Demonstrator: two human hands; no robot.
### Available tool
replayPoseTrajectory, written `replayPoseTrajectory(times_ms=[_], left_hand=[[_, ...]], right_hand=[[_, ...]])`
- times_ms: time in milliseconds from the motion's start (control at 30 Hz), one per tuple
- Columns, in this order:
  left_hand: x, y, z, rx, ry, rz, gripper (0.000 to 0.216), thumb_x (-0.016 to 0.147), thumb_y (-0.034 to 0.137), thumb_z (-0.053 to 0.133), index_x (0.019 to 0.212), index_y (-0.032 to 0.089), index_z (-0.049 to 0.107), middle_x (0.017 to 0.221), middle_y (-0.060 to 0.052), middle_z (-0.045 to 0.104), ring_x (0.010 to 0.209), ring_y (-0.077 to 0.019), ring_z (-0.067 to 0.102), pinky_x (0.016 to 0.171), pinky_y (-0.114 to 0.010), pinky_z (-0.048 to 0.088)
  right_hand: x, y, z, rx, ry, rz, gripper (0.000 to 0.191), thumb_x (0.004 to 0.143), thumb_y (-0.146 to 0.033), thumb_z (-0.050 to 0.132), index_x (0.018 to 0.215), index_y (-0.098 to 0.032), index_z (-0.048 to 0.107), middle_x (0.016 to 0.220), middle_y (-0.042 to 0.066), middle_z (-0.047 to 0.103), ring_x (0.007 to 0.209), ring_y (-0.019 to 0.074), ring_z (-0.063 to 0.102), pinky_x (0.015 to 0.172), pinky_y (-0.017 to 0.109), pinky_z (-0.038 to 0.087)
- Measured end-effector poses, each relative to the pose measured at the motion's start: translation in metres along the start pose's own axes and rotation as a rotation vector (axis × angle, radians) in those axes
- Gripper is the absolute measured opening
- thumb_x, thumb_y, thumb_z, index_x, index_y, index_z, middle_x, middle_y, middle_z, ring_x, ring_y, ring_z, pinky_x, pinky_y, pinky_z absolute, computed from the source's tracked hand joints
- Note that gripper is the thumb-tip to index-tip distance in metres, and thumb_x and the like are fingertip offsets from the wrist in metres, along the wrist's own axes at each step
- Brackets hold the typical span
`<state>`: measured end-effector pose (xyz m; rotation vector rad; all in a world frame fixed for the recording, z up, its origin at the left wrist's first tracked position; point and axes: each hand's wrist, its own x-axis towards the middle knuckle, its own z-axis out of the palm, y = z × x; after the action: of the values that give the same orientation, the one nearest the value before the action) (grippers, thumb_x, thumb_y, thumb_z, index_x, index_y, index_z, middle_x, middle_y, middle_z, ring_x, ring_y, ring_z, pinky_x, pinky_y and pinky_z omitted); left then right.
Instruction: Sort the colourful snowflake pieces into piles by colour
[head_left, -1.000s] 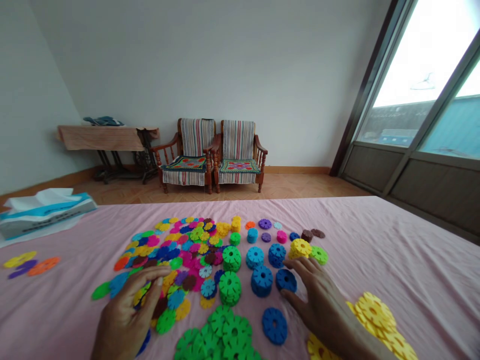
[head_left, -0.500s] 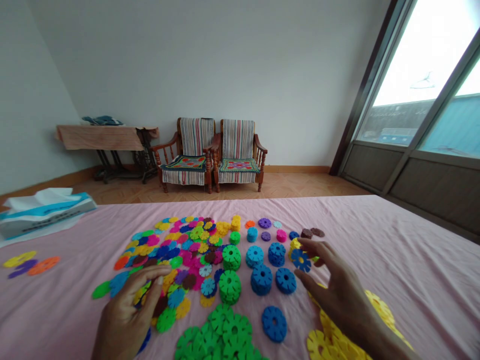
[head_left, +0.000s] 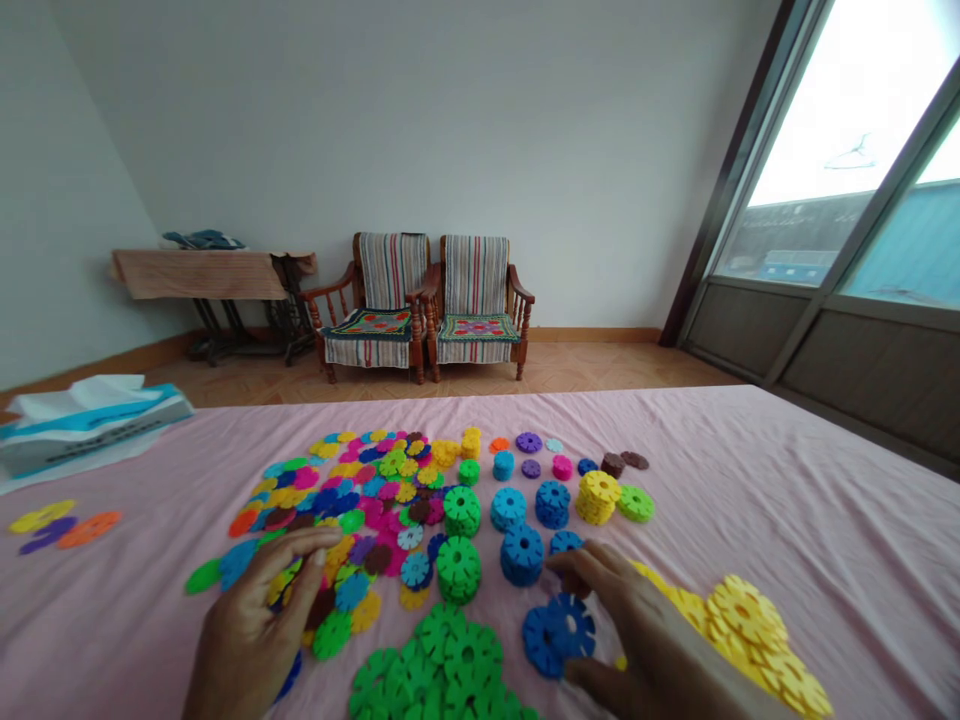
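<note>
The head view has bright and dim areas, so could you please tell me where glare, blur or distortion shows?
Head view, upper right: the window is washed out to near white; head view, left edge: the tissue box looks soft and stretched, likely from the wide lens; head view, lower middle: the right hand and the blue disc by its thumb look slightly blurred, perhaps from motion.

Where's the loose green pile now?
In the head view, the green pile lies bottom centre, nearer than the front green stack, left of the blue discs by the right hand.
</note>
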<state>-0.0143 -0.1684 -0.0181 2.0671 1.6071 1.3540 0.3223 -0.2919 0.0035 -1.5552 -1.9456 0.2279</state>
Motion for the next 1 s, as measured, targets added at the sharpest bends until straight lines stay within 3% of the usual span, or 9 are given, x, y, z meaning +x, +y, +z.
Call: replayPoseTrajectory(times_ms=[133,333,467,533,600,700,767,867,1000], left_hand=[[0.0,-0.003,0.001,-0.016,-0.01,-0.002,0.031,0.083,0.053,0.052,0.09,0.028,0.07,0.097,-0.001,0.075,0.097,-0.0234,0.069,0.09,-0.032,0.053],[-0.001,-0.004,0.002,-0.027,-0.016,-0.029,0.032,0.082,0.054,0.052,0.089,0.027,0.07,0.098,-0.001,0.074,0.101,-0.0245,0.067,0.093,-0.034,0.051],[-0.001,-0.002,0.001,-0.013,-0.015,-0.014,0.032,0.082,0.054,0.052,0.088,0.027,0.07,0.097,-0.001,0.075,0.099,-0.0252,0.068,0.092,-0.035,0.052],[0.0,-0.002,0.0,-0.002,-0.01,-0.003,0.031,0.082,0.053,0.052,0.088,0.028,0.07,0.097,-0.001,0.075,0.098,-0.0255,0.069,0.091,-0.035,0.053],[0.0,-0.003,0.0,0.01,-0.008,0.0,0.03,0.082,0.053,0.053,0.088,0.029,0.07,0.096,0.0,0.075,0.097,-0.0253,0.069,0.091,-0.035,0.053],[0.0,-0.003,0.0,0.015,-0.004,-0.012,0.031,0.081,0.054,0.053,0.088,0.029,0.07,0.096,0.0,0.075,0.096,-0.0248,0.07,0.092,-0.035,0.053],[0.0,-0.002,0.001,0.008,-0.005,-0.022,0.032,0.081,0.055,0.052,0.088,0.029,0.07,0.097,0.0,0.074,0.097,-0.0252,0.069,0.093,-0.037,0.052],[0.0,-0.001,0.001,-0.006,-0.006,-0.032,0.034,0.082,0.056,0.051,0.088,0.029,0.069,0.098,-0.001,0.074,0.099,-0.0263,0.068,0.093,-0.039,0.052],[0.0,0.0,0.001,-0.007,-0.006,-0.024,0.034,0.082,0.056,0.05,0.088,0.029,0.07,0.098,-0.001,0.074,0.099,-0.0266,0.068,0.093,-0.04,0.052]], right_hand=[[0.002,-0.011,0.008,-0.021,-0.032,0.004,0.053,0.06,-0.014,0.066,0.112,-0.025,0.061,0.11,0.008,0.068,0.098,0.0287,0.065,0.08,0.036,0.055],[0.007,-0.019,0.008,-0.015,-0.069,0.02,0.043,0.062,-0.015,0.067,0.104,-0.024,0.063,0.105,0.007,0.07,0.094,0.0273,0.066,0.078,0.035,0.055],[0.01,-0.019,0.001,0.031,-0.023,0.029,0.042,0.064,-0.015,0.067,0.104,-0.024,0.062,0.103,0.006,0.069,0.092,0.025,0.065,0.077,0.035,0.055],[0.013,-0.017,-0.011,0.07,0.082,0.04,0.028,0.073,-0.021,0.064,0.101,-0.025,0.062,0.097,0.004,0.069,0.087,0.0216,0.065,0.074,0.032,0.055],[0.017,-0.014,-0.028,0.074,0.281,0.087,0.014,0.085,-0.029,0.057,0.097,-0.025,0.062,0.088,0.002,0.068,0.078,0.0185,0.064,0.068,0.029,0.053],[0.02,-0.005,-0.05,0.04,0.601,0.197,0.015,0.088,-0.037,0.055,0.093,-0.025,0.062,0.083,0.001,0.067,0.073,0.0175,0.063,0.066,0.028,0.051],[0.022,0.002,-0.057,0.043,0.7,0.257,0.018,0.087,-0.04,0.056,0.091,-0.024,0.062,0.086,0.002,0.068,0.08,0.0195,0.064,0.071,0.029,0.05],[0.025,0.013,-0.055,0.034,0.679,0.297,0.021,0.086,-0.042,0.055,0.092,-0.023,0.062,0.084,0.003,0.067,0.08,0.0206,0.063,0.071,0.031,0.048],[0.028,0.022,-0.041,-0.016,0.46,0.218,0.017,0.088,-0.037,0.053,0.092,-0.022,0.06,0.079,0.002,0.064,0.072,0.0187,0.058,0.067,0.032,0.047]])
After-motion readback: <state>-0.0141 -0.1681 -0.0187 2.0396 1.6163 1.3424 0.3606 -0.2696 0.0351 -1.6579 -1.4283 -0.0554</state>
